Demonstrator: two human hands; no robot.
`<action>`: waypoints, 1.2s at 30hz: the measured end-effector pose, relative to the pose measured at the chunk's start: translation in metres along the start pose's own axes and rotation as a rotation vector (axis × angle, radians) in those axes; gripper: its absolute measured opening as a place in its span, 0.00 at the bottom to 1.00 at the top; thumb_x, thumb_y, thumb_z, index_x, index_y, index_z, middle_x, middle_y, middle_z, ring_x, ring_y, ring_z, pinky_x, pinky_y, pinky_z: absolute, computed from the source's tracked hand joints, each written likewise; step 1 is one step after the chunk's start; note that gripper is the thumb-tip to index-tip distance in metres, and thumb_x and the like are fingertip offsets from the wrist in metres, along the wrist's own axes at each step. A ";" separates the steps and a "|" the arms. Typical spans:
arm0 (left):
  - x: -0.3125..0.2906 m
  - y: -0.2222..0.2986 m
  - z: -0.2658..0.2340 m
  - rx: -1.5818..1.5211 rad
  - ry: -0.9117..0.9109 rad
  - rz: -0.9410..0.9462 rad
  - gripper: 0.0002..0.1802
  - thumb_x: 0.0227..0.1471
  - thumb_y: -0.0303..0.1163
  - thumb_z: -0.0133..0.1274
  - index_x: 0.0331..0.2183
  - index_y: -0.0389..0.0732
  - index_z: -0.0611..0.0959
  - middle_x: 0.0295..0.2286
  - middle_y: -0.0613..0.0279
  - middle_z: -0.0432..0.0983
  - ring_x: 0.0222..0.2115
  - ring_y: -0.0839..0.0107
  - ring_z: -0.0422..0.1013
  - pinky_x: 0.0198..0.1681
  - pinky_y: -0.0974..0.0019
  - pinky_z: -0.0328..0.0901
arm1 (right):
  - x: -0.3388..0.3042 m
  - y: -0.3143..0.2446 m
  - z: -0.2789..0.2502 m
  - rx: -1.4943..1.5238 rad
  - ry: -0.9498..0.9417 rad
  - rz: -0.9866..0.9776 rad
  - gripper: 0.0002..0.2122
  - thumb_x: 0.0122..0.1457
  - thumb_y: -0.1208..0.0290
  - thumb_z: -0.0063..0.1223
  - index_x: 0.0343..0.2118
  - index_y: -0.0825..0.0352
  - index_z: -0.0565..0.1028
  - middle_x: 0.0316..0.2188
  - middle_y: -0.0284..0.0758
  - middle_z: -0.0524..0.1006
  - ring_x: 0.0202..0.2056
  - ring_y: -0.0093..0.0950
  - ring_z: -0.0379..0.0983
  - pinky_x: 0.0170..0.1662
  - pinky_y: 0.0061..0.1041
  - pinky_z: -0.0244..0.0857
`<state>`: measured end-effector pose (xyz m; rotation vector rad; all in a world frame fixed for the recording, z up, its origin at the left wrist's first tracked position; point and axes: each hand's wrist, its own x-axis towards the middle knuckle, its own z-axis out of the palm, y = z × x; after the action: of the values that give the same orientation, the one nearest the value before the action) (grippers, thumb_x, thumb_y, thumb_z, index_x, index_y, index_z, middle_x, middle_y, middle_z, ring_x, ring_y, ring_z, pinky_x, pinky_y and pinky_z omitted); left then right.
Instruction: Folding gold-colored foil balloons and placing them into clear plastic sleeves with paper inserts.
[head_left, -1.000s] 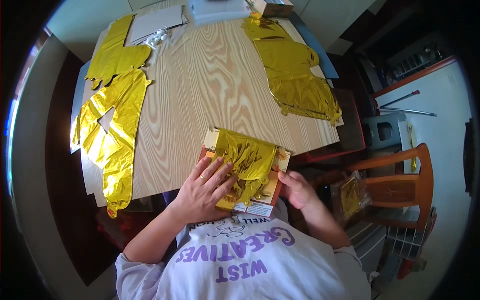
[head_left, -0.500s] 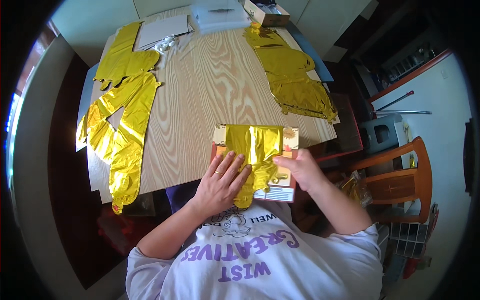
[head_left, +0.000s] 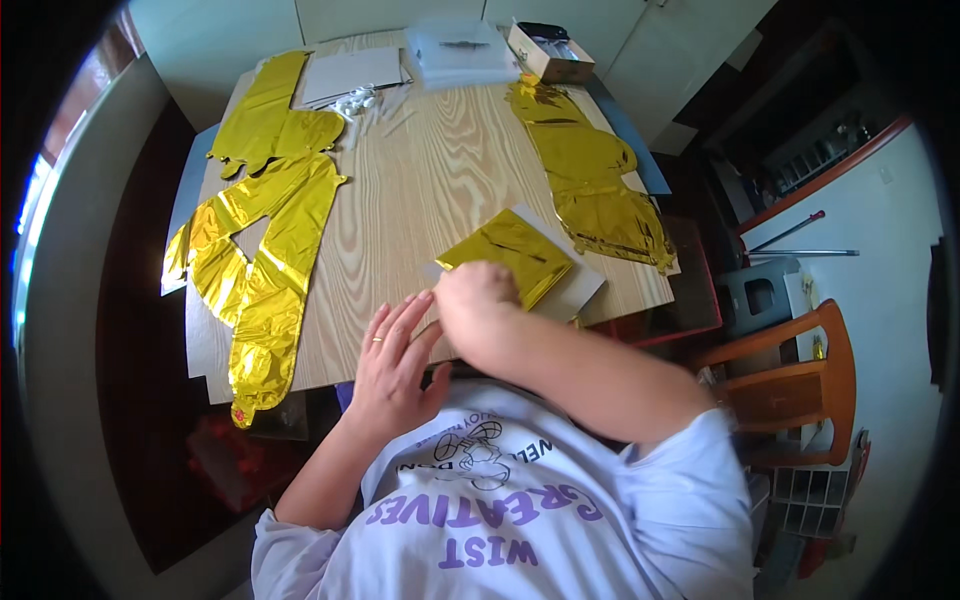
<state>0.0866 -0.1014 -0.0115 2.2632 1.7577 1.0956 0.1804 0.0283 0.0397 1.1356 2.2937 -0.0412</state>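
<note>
A flat card point(head_left: 583, 292) with gold foil balloon point(head_left: 530, 255) folded over it lies askew near the table's front edge, its pale face up. Over its near left corner is my right hand point(head_left: 480, 300), blurred and bent inward, its fingers hidden. My left hand point(head_left: 395, 355) is just to the left, fingers stretched out and thumb apart, its fingertips close to my right hand. Whether the left fingertips touch the card cannot be seen.
Flat gold foil balloons lie at the left point(head_left: 275, 260) and at the far right point(head_left: 590, 170). Farther back are white sheets point(head_left: 350, 72), small white pieces point(head_left: 358, 102), a clear plastic sheet point(head_left: 455, 55) and an open box point(head_left: 548, 55). A wooden chair point(head_left: 790, 385) stands at the right.
The card has turned over and moved away from my body onto the table. My right hand has swung left across it. My left hand has come off the foil and moved left.
</note>
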 end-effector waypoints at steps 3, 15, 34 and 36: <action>-0.012 -0.012 -0.027 0.075 0.084 -0.080 0.18 0.37 0.23 0.55 0.37 0.41 0.80 0.46 0.55 0.76 0.50 0.54 0.72 0.63 0.44 0.56 | 0.007 -0.025 0.006 0.151 0.050 -0.122 0.08 0.57 0.65 0.58 0.34 0.61 0.85 0.33 0.37 0.84 0.38 0.34 0.83 0.36 0.34 0.77; 0.009 -0.001 -0.027 0.091 0.101 -0.249 0.23 0.49 0.35 0.60 0.47 0.38 0.78 0.50 0.49 0.73 0.53 0.48 0.68 0.63 0.44 0.56 | -0.002 0.132 -0.001 0.644 0.571 -0.321 0.14 0.63 0.63 0.56 0.40 0.70 0.81 0.38 0.47 0.81 0.38 0.37 0.80 0.41 0.32 0.73; 0.030 -0.014 0.040 0.299 -0.209 -0.174 0.52 0.56 0.66 0.46 0.64 0.29 0.62 0.65 0.39 0.55 0.68 0.45 0.48 0.70 0.45 0.38 | 0.047 0.104 0.096 0.347 0.626 -0.540 0.37 0.67 0.48 0.44 0.70 0.70 0.52 0.72 0.46 0.48 0.73 0.44 0.40 0.71 0.54 0.28; 0.030 -0.018 0.039 0.287 -0.227 -0.154 0.53 0.56 0.67 0.46 0.64 0.30 0.62 0.65 0.40 0.54 0.68 0.46 0.47 0.70 0.45 0.38 | 0.046 0.103 0.097 0.340 0.637 -0.519 0.37 0.66 0.48 0.44 0.70 0.70 0.53 0.72 0.46 0.48 0.73 0.44 0.40 0.71 0.55 0.28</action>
<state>0.0969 -0.0552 -0.0339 2.2433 2.0574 0.5649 0.2807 0.1007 -0.0423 0.7287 3.2035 -0.3180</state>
